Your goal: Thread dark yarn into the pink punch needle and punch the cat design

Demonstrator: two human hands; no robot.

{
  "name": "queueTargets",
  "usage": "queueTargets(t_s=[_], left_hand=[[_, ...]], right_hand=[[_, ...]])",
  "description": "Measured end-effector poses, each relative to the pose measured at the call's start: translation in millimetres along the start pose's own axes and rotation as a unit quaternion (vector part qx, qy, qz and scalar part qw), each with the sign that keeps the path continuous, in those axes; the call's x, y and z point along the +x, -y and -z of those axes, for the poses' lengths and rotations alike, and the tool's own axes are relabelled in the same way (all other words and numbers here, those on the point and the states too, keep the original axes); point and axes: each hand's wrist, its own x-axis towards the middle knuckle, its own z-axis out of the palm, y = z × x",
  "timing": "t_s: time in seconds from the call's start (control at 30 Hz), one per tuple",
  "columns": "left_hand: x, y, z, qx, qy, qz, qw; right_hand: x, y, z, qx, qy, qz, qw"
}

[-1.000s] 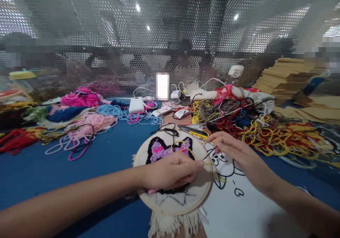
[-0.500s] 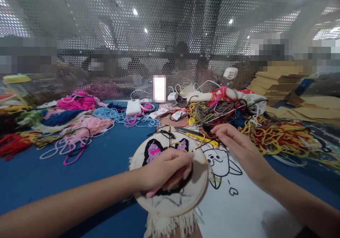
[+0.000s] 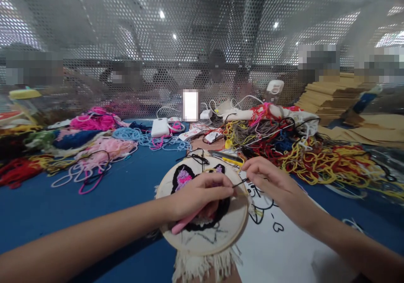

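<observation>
A round wooden hoop (image 3: 202, 251) with cream cloth bears a yarn design in black, purple and pink. Over the cloth, my left hand (image 3: 202, 194) is closed around a pink-handled tool (image 3: 183, 225), and dark yarn (image 3: 240, 183) runs from its fingertips to the right. The fingers of my right hand (image 3: 271, 182) pinch the other end of that dark yarn, just past the hoop's right edge. Beneath my right hand lies a white sheet (image 3: 268, 249) with a black line drawing of an animal, partly covered by the hand.
Heaps of coloured yarn lie at the left (image 3: 107, 150) and right (image 3: 334, 161). A yellow and black cutter (image 3: 232, 158) rests behind the hoop, near a white box (image 3: 160, 127). Brown paper (image 3: 328, 97) is stacked at the back right, and a perforated metal screen (image 3: 195, 43) stands behind.
My right hand has moved left and slightly down, closer to my left hand. The stretch of dark yarn between them is shorter, and more of the pink handle shows.
</observation>
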Motion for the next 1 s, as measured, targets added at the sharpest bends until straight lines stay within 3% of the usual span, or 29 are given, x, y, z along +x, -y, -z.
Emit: queueTargets(t_s=[0.23, 0.67, 0.87, 1.0], left_hand=[[1, 4, -0.9, -0.045, -0.003, -0.016, 0.999], [0, 6, 1.1, -0.03, -0.004, -0.013, 0.999], [1, 6, 1.8, -0.013, -0.002, -0.02, 1.0], [0, 5, 1.9, 0.002, 0.003, -0.023, 1.0]], right_hand=[[1, -5, 0, 0.007, 0.0, -0.004, 1.0], [13, -21, 10, 0.014, -0.144, -0.091, 0.985], [16, -22, 12, 0.181, -0.205, -0.199, 0.941], [22, -25, 16, 0.283, -0.274, -0.202, 0.897]])
